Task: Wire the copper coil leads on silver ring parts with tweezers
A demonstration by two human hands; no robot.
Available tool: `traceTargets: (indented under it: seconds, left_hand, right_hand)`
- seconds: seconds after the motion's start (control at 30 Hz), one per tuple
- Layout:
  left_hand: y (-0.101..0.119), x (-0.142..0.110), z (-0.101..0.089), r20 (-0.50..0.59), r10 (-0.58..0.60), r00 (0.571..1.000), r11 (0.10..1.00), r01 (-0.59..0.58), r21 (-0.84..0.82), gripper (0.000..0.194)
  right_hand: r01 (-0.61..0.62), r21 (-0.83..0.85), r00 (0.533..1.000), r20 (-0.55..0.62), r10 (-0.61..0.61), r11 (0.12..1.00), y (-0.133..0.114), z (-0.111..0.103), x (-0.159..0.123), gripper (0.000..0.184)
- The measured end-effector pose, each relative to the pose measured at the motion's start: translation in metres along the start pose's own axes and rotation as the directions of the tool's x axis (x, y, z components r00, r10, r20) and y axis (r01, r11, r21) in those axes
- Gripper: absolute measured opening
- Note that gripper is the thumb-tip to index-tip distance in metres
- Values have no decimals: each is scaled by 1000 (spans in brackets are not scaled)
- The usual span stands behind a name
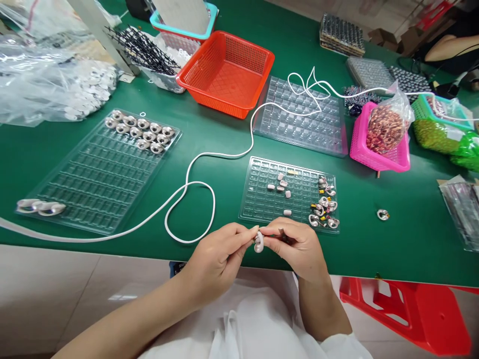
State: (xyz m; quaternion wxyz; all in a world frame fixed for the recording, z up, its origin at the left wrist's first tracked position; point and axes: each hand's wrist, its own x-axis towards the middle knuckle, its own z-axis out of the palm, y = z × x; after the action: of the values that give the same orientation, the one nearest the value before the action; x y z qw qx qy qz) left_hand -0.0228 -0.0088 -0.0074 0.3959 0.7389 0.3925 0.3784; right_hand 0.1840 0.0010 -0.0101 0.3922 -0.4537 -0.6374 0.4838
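Observation:
My left hand point(220, 257) and my right hand point(297, 247) meet at the table's near edge. Both pinch one small white ring-shaped part point(258, 243) between their fingertips. Just beyond them lies a clear compartment tray point(262, 199) holding a few small white pieces point(281, 186) and, at its right end, several finished ring parts point(325, 205). A white cable point(194, 199) loops on the green table point(411, 239) left of my hands.
A larger clear tray point(101, 174) with several rings lies at the left, an empty clear tray point(299, 117) and a red basket point(226, 72) farther back. A pink basket point(377, 149) holds a bag of copper coils. One loose ring point(382, 215) lies at the right. A red stool point(415, 314) stands below.

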Motion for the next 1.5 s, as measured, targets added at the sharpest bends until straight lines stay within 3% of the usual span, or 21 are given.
traceTargets:
  seconds: [0.37,0.57,0.67,0.8,0.87,0.97,1.07,1.27,1.5]
  left_hand:
    - [5,3,1,-62,-24,998,998,21,-60,37]
    - [11,6,-3,-91,-207,974,959,183,-218,26]
    - [13,9,-4,-46,-381,923,865,339,-370,19]
    - [15,14,-3,73,-590,804,612,505,-609,12]
    - [16,16,-2,112,-661,742,490,539,-684,13]
    - [17,18,-1,116,-714,691,400,538,-742,14]
    - [16,18,0,125,-717,686,366,524,-769,16]
    - [4,15,3,241,-639,731,295,522,-801,16]
    - [-7,13,3,361,-612,704,169,562,-809,20]
  right_hand:
    - [-39,-1,999,6,39,999,2,-1,-6,10]
    - [-9,15,993,-116,11,1000,4,7,-11,14]
    - [80,-53,985,-147,-87,995,2,11,-12,22]
    - [200,-144,958,-177,-224,969,2,16,-14,39]
    - [245,-181,949,-156,-274,952,4,18,-15,49]
    - [243,-185,958,-110,-266,952,5,20,-16,54]
    - [203,-158,968,-114,-222,966,6,21,-16,51]
    - [146,-138,967,-187,-171,980,7,22,-17,34]
    - [112,-78,976,-180,-125,991,8,22,-15,31]
